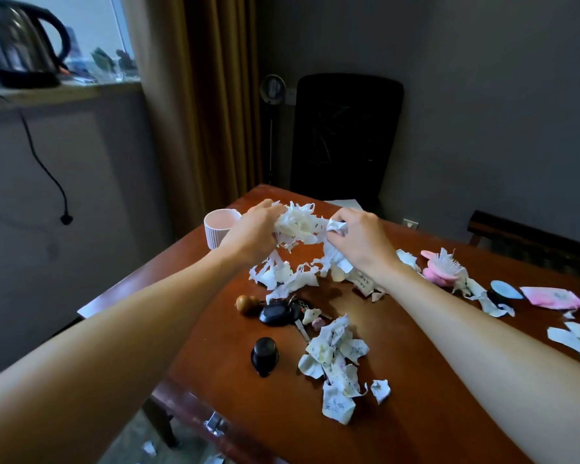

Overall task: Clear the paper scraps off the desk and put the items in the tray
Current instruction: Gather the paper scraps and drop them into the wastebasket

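Both my hands are raised over the far part of the red-brown desk (416, 413), gripping one bunch of torn white paper scraps (298, 224). My left hand (253, 229) holds its left side, my right hand (362, 239) its right side. More scraps lie below the hands (283, 276), in a pile near the front (337, 363), and at the right (576, 339). Loose items on the desk: a black key fob with keys and charms (278, 313), a brown gourd charm (246, 304), a black cap-shaped piece (265, 354), a pink hairbrush (444, 267). No tray is in view.
A ribbed white cup (216, 227) stands at the desk's far left edge beside my left hand. A blue disc on a black piece (503, 291) and a pink packet (553, 296) lie at the right. A black chair (345, 135) stands behind the desk. Scraps lie on the floor (149, 448).
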Tool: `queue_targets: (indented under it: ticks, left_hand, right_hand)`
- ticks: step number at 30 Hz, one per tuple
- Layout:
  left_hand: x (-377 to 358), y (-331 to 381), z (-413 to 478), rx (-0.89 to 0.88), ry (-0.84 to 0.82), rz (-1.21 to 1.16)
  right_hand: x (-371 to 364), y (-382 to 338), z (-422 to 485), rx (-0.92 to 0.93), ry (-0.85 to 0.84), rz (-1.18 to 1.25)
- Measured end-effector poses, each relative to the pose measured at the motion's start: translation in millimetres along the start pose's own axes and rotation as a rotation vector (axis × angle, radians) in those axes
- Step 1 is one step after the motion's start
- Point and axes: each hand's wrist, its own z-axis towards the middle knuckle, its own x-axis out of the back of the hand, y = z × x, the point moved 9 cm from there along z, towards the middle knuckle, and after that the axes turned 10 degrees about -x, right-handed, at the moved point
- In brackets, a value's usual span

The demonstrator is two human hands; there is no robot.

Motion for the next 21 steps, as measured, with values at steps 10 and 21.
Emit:
queue_targets:
  ticks: [10, 21]
  left_hand:
    - [-10.5, -11.8, -23.8, 0.103, -0.105, 0.047]
    - [-62.2, -39.3, -39.5, 0.289, -0.358, -0.003]
  right_hand:
    - [-6.8, 15.0, -19.1, -0.036, -0.023, -0.085]
    - [-65.3, 45.0, -28.5, -0.032, -0.185, -0.315]
